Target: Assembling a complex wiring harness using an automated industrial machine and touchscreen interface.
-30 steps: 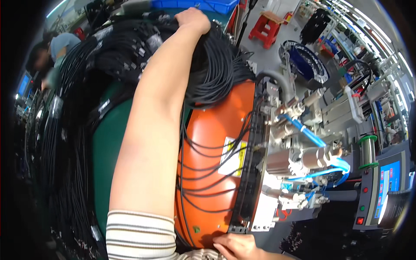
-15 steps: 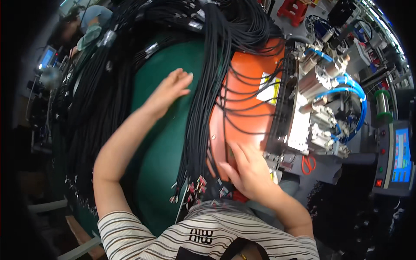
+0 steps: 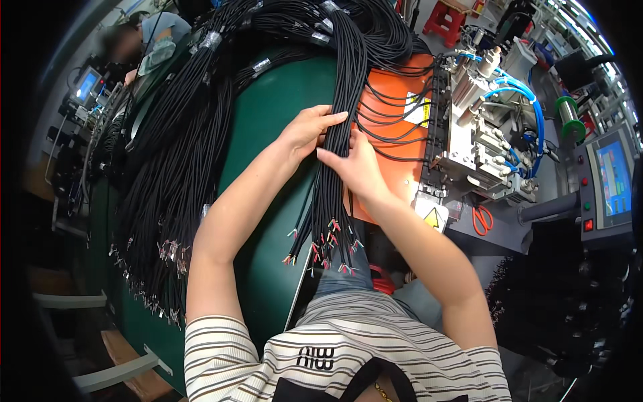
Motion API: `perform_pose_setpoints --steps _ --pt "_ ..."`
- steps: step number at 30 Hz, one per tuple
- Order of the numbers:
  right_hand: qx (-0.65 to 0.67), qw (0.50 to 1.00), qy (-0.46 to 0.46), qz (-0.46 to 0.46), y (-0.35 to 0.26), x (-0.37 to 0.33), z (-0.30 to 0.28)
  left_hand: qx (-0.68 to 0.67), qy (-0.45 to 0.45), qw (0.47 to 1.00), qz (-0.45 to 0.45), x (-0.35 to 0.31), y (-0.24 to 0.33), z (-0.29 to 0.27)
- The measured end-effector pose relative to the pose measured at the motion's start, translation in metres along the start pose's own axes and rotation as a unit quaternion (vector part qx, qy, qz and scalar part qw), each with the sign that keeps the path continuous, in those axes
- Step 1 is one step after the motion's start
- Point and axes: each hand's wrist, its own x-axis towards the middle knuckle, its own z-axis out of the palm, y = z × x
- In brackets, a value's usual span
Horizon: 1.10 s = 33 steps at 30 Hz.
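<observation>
Here, head view: I look down on both of my hands meeting over a hanging bundle of black cables (image 3: 333, 194).
Left hand (image 3: 309, 129): fingers laid flat and stretched out on the left side of the bundle, touching the cables; nothing is clasped.
Right hand (image 3: 353, 166): fingers spread over the bundle's right side, fingertips pressing on the strands just under the left hand; I cannot tell if any strand is pinched.
Cable bundle: it runs down from a big heap at the top, over the green tabletop (image 3: 268, 120), and ends in stripped coloured wire tips (image 3: 328, 248) near my striped shirt (image 3: 348, 362).
Beside it: a larger sheaf of black cables (image 3: 167, 181) drapes over the tabletop's left part, well apart from my hands.
Right of the hands: an orange machine cover (image 3: 395, 120) with loose cables across it, then a metal unit with blue hoses (image 3: 522, 100), red-handled scissors (image 3: 481, 220) and a screen panel (image 3: 613, 177).
</observation>
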Motion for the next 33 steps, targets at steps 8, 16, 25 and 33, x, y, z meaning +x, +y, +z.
perform_pose_setpoints --steps 8,16,25,33 --pt "-0.191 0.978 -0.078 0.003 0.003 0.025 -0.033 -0.045 0.016 0.999 0.007 -0.015 -0.006 0.000" --pt "0.019 0.998 -0.029 0.050 -0.029 0.013 -0.048 -0.157 -0.051 0.986 0.037 -0.019 0.003 0.018" --pt "0.318 0.902 -0.133 0.258 -0.071 -0.042 -0.091 0.148 0.099 0.982 0.068 -0.013 -0.027 -0.023" --pt "0.333 0.886 -0.149 0.285 -0.054 -0.153 -0.142 0.596 -0.164 0.630 0.470 -0.066 0.012 0.098"
